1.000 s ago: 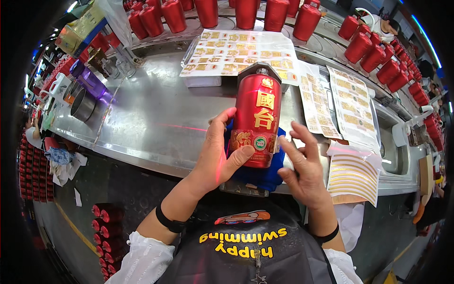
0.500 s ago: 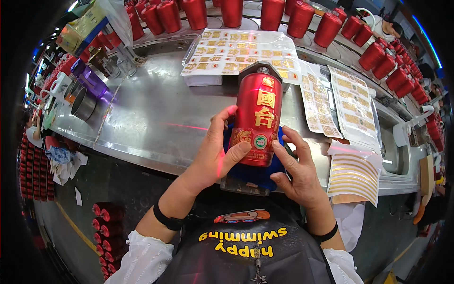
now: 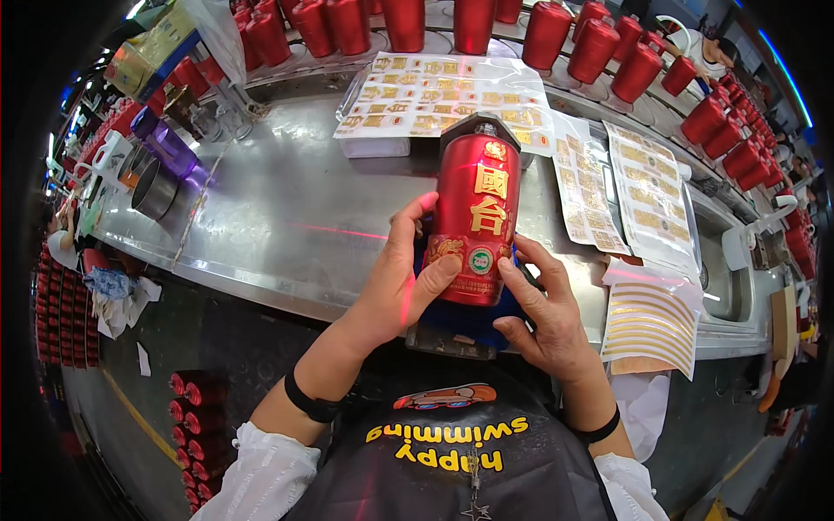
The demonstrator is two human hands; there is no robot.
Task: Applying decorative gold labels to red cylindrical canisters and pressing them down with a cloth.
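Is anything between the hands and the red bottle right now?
Nothing visible. The left hand and right hand both touch the red bottle directly, thumbs pressing near its lower label, above the blue holder.

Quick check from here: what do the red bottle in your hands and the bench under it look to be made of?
The red bottle looks like glazed ceramic or lacquered glass: deep glossy red with bright highlights and raised-looking gold marks; I cannot tell which. The bench appears to be brushed stainless steel: grey, dully reflective, with a rolled front edge. The left hand and right hand press the bottle from both sides.
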